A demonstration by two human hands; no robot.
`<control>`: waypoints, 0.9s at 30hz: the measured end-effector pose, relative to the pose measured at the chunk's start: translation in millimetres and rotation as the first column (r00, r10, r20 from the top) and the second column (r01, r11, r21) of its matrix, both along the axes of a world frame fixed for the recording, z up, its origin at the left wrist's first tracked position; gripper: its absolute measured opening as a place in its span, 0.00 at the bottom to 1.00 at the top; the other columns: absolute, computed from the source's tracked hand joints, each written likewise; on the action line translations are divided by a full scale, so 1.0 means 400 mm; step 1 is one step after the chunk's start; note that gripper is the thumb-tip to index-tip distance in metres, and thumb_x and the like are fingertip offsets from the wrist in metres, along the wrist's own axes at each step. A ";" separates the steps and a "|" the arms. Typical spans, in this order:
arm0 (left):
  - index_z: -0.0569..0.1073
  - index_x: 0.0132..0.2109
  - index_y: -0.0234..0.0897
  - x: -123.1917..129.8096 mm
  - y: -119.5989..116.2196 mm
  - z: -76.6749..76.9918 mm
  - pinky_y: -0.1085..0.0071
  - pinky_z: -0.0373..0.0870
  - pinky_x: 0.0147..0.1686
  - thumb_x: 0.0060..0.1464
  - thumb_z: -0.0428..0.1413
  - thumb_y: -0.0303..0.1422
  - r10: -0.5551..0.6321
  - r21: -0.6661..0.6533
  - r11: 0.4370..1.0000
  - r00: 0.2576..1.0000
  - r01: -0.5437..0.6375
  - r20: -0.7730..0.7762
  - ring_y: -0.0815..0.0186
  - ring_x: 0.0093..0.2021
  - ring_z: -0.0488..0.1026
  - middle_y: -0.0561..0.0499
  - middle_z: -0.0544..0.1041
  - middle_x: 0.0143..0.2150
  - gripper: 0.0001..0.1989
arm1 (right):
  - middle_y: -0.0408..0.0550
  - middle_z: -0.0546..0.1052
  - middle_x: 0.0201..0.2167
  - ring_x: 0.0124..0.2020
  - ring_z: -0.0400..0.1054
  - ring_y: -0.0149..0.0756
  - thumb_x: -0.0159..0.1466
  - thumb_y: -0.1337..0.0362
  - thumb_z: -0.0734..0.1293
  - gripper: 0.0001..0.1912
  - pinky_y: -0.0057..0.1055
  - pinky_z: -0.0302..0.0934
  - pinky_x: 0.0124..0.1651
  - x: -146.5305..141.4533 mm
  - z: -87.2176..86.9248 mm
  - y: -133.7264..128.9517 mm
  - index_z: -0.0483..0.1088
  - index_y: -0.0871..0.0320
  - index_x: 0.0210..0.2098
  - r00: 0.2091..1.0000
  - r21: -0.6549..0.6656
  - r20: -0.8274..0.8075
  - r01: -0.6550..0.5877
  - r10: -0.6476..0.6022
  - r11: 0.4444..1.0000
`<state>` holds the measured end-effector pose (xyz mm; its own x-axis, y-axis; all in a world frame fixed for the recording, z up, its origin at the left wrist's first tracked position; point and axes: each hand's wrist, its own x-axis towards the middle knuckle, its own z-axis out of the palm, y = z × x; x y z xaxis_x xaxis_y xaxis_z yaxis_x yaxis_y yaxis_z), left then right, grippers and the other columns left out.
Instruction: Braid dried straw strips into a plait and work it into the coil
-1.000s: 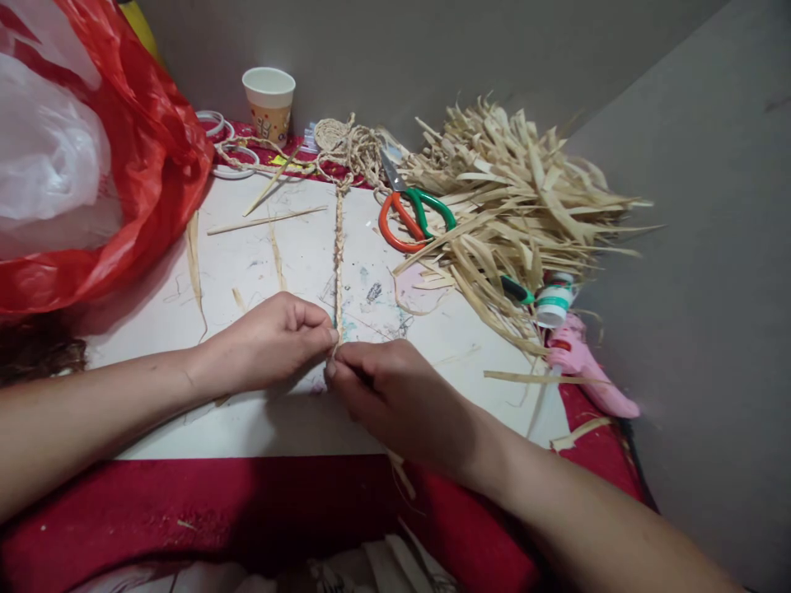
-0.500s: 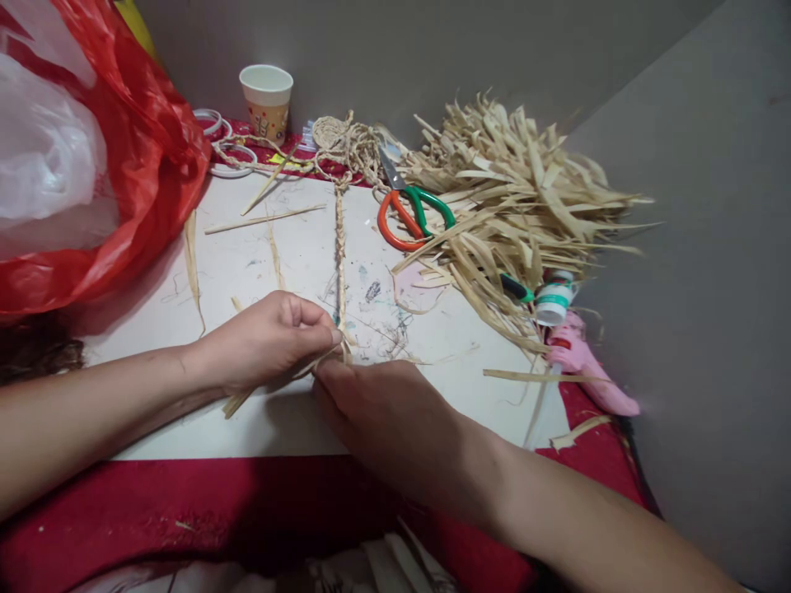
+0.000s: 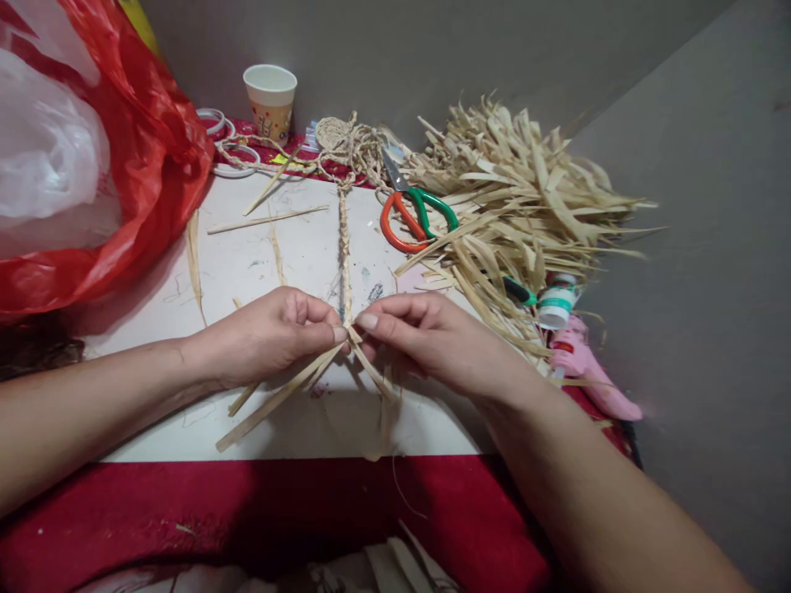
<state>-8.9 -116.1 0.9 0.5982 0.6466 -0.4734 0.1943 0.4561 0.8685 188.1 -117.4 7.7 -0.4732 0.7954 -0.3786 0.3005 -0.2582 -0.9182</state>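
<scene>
A narrow straw braid [image 3: 344,247] runs from the coil at the back down to my fingers. At its near end, my left hand [image 3: 297,333] is closed, thumb and forefinger pinching the braid. Just to the right, my right hand [image 3: 426,338] pinches at the same end, its thumb and forefinger close together. Loose straw strands [image 3: 284,399] fan out below the fingertips, some toward the lower left and others to the lower right. The exact grip on single strands is partly hidden by the fingers.
A white board [image 3: 185,424] lies on red cloth [image 3: 297,511]. Behind stand a paper cup [image 3: 272,107] and coiled braid [image 3: 337,136]. Scissors [image 3: 401,222] rest beside a straw heap [image 3: 525,181]. A white bottle [image 3: 557,305] and pink glue gun [image 3: 587,371] are right; a red plastic bag [image 3: 154,181] is left.
My right hand has risen from below the braid's end to its right side and now pinches there. The loose strands have spread out beneath. My left hand keeps its pinch.
</scene>
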 end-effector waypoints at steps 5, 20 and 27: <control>0.74 0.31 0.32 -0.002 -0.001 -0.002 0.78 0.58 0.21 0.55 0.52 0.37 -0.049 0.007 0.999 0.997 0.049 0.056 0.75 0.21 0.65 0.50 0.75 0.26 0.12 | 0.44 0.75 0.23 0.11 0.51 0.18 0.60 0.52 0.66 0.17 0.20 0.40 0.13 -0.006 -0.030 -0.005 0.64 0.61 0.30 0.978 -0.237 -0.205 -0.082 0.033 0.968; 0.69 0.27 0.33 -0.001 0.010 0.008 0.79 0.43 0.15 0.51 0.55 0.32 -0.027 -0.051 0.998 0.998 0.030 0.050 0.79 0.16 0.48 0.59 0.58 0.16 0.08 | 0.38 0.61 0.09 0.10 0.47 0.19 0.60 0.51 0.65 0.22 0.21 0.38 0.13 -0.014 -0.043 -0.010 0.66 0.63 0.20 0.962 -0.309 -0.267 -0.134 0.050 0.941; 0.71 0.31 0.34 -0.002 0.006 0.017 0.78 0.43 0.16 0.49 0.57 0.35 -0.076 -0.027 0.997 0.996 0.075 -0.051 0.78 0.16 0.48 0.59 0.59 0.17 0.07 | 0.37 0.60 0.10 0.11 0.48 0.19 0.59 0.58 0.67 0.20 0.20 0.40 0.14 -0.020 -0.049 -0.013 0.62 0.62 0.16 0.975 -0.266 -0.222 -0.044 -0.017 0.963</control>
<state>-9.5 -113.7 7.5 0.6188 0.5881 -0.5208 0.2739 0.4599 0.8447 180.2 -122.7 -11.8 -0.5789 0.6720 -0.4619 0.1045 -0.5006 -0.8593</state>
